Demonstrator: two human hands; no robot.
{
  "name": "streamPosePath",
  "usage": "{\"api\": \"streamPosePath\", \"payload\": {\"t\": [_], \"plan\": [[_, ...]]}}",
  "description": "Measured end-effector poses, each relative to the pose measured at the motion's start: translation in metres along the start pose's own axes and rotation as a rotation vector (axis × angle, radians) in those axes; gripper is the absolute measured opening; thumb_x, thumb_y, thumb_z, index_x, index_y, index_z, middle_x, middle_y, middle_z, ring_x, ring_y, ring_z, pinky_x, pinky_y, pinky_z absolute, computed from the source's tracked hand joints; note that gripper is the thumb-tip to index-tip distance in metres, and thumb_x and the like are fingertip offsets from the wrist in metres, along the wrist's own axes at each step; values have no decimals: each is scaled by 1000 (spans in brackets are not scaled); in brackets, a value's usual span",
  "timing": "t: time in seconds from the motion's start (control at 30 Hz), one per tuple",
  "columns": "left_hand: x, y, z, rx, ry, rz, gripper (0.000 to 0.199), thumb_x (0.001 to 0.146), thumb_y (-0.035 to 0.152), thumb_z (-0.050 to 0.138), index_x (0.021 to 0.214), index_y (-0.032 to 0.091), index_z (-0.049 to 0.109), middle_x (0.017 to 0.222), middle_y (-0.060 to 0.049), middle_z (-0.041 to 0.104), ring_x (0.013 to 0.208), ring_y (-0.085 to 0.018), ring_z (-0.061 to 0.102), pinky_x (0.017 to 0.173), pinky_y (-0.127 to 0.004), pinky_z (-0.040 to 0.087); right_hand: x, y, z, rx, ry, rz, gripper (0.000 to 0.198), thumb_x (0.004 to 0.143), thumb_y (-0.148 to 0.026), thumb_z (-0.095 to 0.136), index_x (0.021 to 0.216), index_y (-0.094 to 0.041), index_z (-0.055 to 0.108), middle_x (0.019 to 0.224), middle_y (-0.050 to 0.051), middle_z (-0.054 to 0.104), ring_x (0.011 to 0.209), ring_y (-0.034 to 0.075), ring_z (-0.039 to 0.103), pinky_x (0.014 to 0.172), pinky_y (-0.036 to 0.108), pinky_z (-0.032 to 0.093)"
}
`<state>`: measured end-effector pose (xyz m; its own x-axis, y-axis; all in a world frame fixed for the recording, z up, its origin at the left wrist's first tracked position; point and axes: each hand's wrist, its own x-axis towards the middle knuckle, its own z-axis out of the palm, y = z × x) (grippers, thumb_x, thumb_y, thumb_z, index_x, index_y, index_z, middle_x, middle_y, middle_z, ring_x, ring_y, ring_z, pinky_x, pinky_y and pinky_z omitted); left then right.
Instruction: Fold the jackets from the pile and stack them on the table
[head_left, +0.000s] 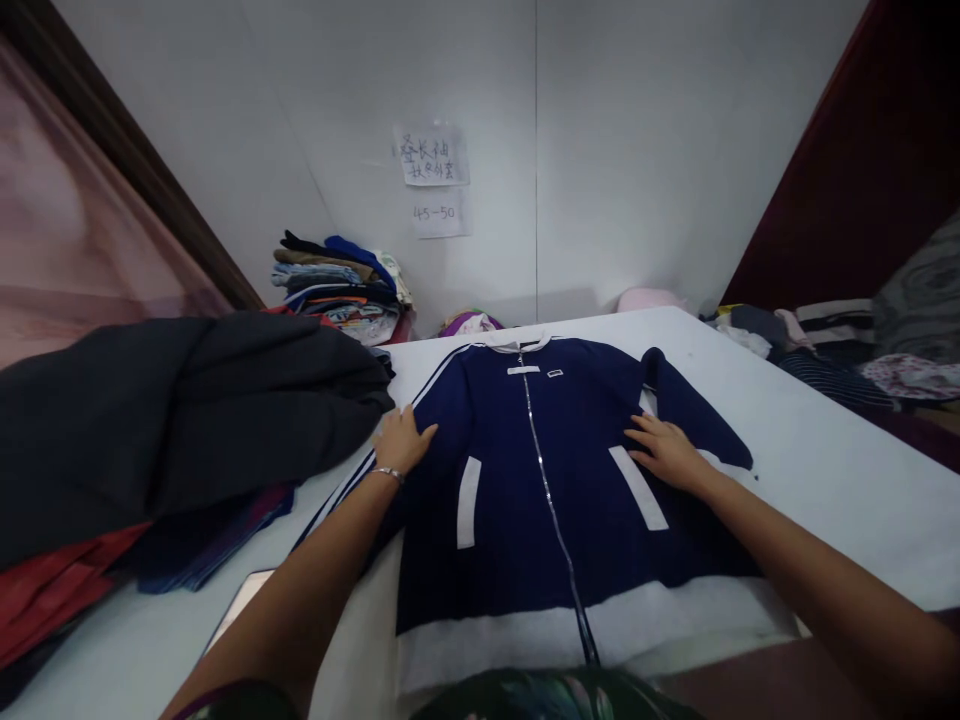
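Observation:
A navy zip-up jacket (499,500) lies front up and spread out, its collar at the far side and its pale hem towards me. It has white trim at the collar, pockets and hem, and the zip is closed. My left hand (403,442) rests on the left-hand sleeve near its white stripes, thumb apart from the fingers. On the other side, my right hand (667,455) lies with fingers spread on the jacket above the white pocket trim. Beside it, the right-hand sleeve (694,410) is bent, with a fold standing up.
A dark garment heap (187,410) covers the table's left side, with red cloth (67,580) under it. Folded clothes (337,285) are stacked at the back. A phone-like object (238,605) lies by my left forearm. More clothes (832,340) lie beyond the white table's (840,490) right edge.

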<state>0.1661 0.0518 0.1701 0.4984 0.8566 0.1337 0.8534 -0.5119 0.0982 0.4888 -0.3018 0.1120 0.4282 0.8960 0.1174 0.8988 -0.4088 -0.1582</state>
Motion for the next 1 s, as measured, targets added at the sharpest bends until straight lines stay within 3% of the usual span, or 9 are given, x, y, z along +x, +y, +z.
{"api": "streamPosePath", "payload": {"t": [0.13, 0.23, 0.33, 0.43, 0.53, 0.63, 0.73, 0.87, 1.0], "plan": [[7, -27, 1, 5, -229, -223, 63, 79, 53, 55, 127, 13, 46, 129, -19, 55, 116, -30, 54, 89, -38, 46, -36, 21, 6, 73, 14, 162, 50, 85, -40, 48, 129, -19, 55, 144, 14, 42, 130, 30, 42, 105, 46, 39], [9, -29, 1, 56, -290, -220, 41, 79, 41, 58, 111, 16, 57, 119, -16, 62, 107, -27, 61, 81, -31, 48, -52, 29, 17, 137, 39, 197, 53, 84, -42, 46, 132, -18, 52, 144, 14, 42, 128, 29, 46, 104, 42, 42], [21, -29, -20, 88, -276, -185, 24, 82, 25, 51, 101, 16, 62, 112, -15, 66, 103, -26, 63, 78, -30, 47, -56, 28, 26, 127, 108, 174, 52, 84, -41, 46, 129, -17, 55, 140, 14, 46, 129, 29, 44, 107, 44, 38], [46, -41, -70, 148, -100, -209, 33, 85, 15, 37, 111, 12, 57, 116, -20, 62, 108, -30, 59, 83, -38, 45, -56, 26, 31, 106, 153, 166, 49, 84, -40, 44, 126, -18, 57, 138, 13, 48, 129, 29, 44, 107, 46, 38], [70, -55, -122, 240, 190, -258, 33, 86, 14, 36, 113, 8, 54, 116, -20, 60, 105, -31, 59, 86, -44, 43, -57, 23, 34, 82, 165, 161, 48, 85, -40, 43, 124, -18, 60, 139, 13, 48, 129, 30, 43, 108, 46, 37], [74, -46, -138, 285, 304, -107, 35, 86, 24, 44, 116, 10, 53, 120, -18, 57, 110, -32, 55, 91, -48, 40, -57, 21, 34, 65, 161, 160, 45, 85, -39, 42, 121, -21, 62, 140, 11, 47, 130, 30, 41, 108, 47, 36], [52, -11, -104, 206, 224, 180, 40, 86, 34, 48, 121, 16, 54, 128, -13, 55, 118, -27, 50, 97, -40, 39, -53, 24, 30, 57, 101, 138, 44, 84, -39, 43, 119, -23, 64, 139, 10, 48, 131, 31, 40, 108, 48, 36], [5, 30, -19, 90, -11, 397, 48, 88, 44, 46, 127, 17, 53, 141, -12, 46, 130, -23, 40, 103, -34, 35, -45, 30, 17, 34, 32, 134, 50, 82, -42, 47, 126, -20, 59, 141, 12, 46, 132, 30, 40, 109, 45, 35], [-25, 31, 42, 70, -110, 315, 61, 91, 49, 39, 136, 9, 44, 146, -18, 37, 135, -30, 32, 107, -44, 29, -50, 30, 12, 2, 82, 169, 54, 84, -45, 46, 132, -20, 52, 140, 13, 47, 131, 31, 41, 106, 49, 36]]}}
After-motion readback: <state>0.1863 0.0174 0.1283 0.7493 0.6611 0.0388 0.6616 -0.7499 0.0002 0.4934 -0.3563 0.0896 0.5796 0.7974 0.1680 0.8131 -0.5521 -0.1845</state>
